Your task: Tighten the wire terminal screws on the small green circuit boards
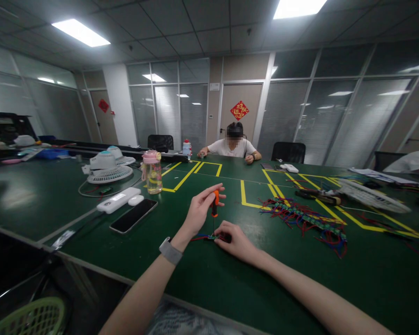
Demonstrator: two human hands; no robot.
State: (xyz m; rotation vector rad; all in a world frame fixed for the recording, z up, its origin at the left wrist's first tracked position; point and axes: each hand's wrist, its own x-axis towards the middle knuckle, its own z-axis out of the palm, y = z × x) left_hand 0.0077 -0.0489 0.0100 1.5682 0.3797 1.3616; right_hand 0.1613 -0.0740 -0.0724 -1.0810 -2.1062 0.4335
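My left hand (199,210) is closed on the orange handle of a small screwdriver (214,208), held upright with its tip down on a small green circuit board (212,237). Red and blue wires trail from the board on the green table. My right hand (236,241) rests on the table with its fingers curled on the board's right end, pinning it down. A grey watch sits on my left wrist.
A heap of wired circuit boards (305,221) lies to the right. To the left are a black phone (133,216), a white remote (118,200), a pink-lidded bottle (152,172) and small white fans (106,168). A person (232,145) sits across the table.
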